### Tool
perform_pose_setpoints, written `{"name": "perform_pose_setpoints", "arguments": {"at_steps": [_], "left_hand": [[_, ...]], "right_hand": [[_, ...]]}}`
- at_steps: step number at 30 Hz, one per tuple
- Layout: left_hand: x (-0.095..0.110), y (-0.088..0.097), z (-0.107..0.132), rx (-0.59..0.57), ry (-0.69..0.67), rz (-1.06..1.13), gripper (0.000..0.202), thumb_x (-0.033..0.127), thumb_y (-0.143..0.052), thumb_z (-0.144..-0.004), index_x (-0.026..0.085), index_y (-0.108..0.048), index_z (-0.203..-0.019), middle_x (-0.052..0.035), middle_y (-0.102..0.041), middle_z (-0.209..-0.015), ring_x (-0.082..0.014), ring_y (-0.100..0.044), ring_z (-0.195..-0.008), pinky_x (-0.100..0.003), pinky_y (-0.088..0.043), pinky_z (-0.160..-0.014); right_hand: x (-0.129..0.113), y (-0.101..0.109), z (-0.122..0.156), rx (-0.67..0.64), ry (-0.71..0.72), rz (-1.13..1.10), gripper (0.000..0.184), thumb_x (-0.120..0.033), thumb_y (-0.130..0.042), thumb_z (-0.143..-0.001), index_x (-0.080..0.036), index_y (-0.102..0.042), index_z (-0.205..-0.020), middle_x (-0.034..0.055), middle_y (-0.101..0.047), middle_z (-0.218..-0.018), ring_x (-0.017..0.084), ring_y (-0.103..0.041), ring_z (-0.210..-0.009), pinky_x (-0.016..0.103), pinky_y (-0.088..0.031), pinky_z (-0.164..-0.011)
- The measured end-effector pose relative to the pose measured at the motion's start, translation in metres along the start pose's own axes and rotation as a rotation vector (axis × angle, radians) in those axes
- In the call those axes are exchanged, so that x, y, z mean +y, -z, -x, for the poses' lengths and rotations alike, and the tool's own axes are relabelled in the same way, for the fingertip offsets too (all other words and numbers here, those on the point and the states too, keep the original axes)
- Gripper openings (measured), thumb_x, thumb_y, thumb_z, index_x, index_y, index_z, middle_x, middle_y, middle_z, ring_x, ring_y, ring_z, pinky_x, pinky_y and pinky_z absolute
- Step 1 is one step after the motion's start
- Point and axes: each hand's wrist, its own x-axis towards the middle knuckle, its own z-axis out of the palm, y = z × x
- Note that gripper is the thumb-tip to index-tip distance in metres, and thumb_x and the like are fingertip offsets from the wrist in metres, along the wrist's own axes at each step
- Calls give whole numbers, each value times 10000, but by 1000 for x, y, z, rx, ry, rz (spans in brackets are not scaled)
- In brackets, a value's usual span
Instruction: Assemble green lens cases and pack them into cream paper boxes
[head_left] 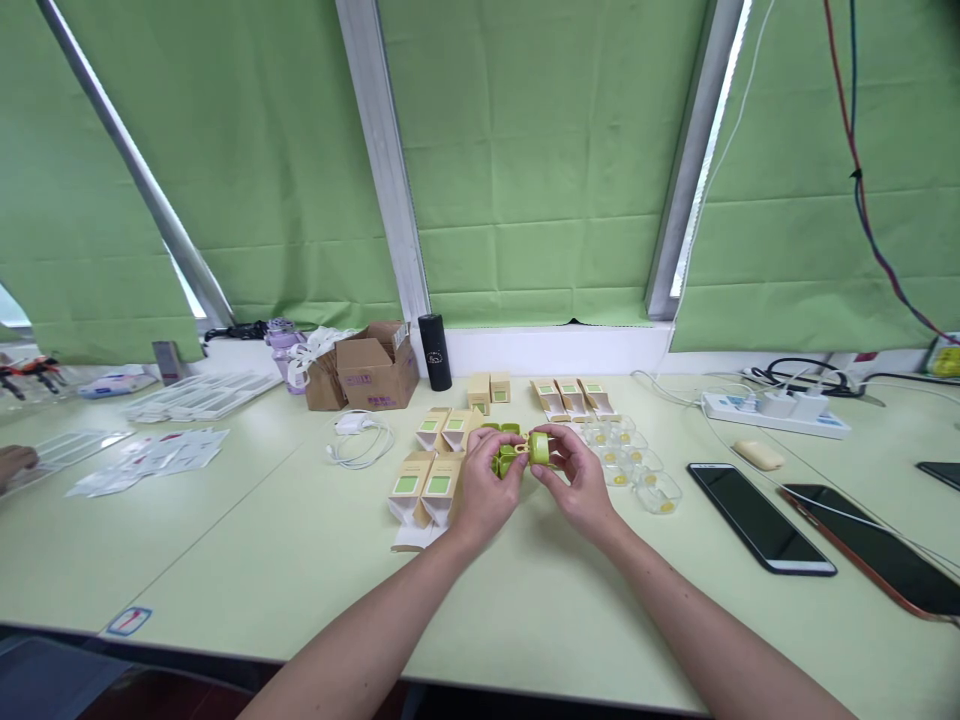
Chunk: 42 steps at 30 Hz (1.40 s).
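Note:
My right hand (576,472) pinches a small round green piece (538,448) between thumb and fingers. My left hand (491,470) is closed at its left side, fingertips on a small pale loop (521,449) that meets the green piece. Whether the two are joined I cannot tell. Behind my left fingers lie more green pieces (504,428), partly hidden. Left of that hand stand several small open cardboard boxes (409,485) with green labels. To the right of my right hand are several transparent plastic cups (658,492) with yellow spots at the bottom.
Farther back stand closed small boxes (480,390), more open ones (574,398), a black bottle (435,352) and a brown carton (379,368). Phones (761,518) and a power strip (776,414) lie right. A white charger cable (360,440) lies left; another person's hand (16,462) shows far left.

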Motion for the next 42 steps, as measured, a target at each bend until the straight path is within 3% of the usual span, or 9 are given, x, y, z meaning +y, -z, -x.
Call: {"name": "perform_pose_setpoints", "arguments": {"at_steps": [12,25,36,42], "left_hand": [[-2,-1,-2,-8,61,69,41,216,-730,-891,210,-770,-897,-66,-665,-997,-208,-669,-964,-347,-541,-876],[-9,-2,-2,-29,131,141,23,220,-777,-840,208,-794,-850,-61,-688,-970,-209,-680,-936,-354,-535,-887],[-1,1,-1,-10,84,147,158,223,-782,-861,220,-789,-1019,-88,-667,-1081,-241,-675,-1063,-385,-570,-942],[-3,3,-2,-17,56,88,288,204,-797,-839,257,-777,-1121,-99,-650,-1190,-295,-608,-1256,-464,-509,-1096]], "right_hand": [[2,0,2,-12,15,-22,384,-323,-752,-884,-279,-660,-1255,64,-686,-1139,218,-673,-943,400,-633,-837],[4,2,2,-43,17,-16,380,-320,-750,-888,-270,-686,-1259,70,-703,-1112,228,-680,-946,417,-635,-856],[-3,2,0,-9,43,-35,345,-460,-669,-991,-313,-701,-1301,94,-608,-1277,208,-648,-970,386,-632,-848],[-1,7,-3,13,94,118,459,-369,-699,-951,-347,-649,-1407,88,-601,-1314,249,-641,-1093,463,-578,-969]]}}
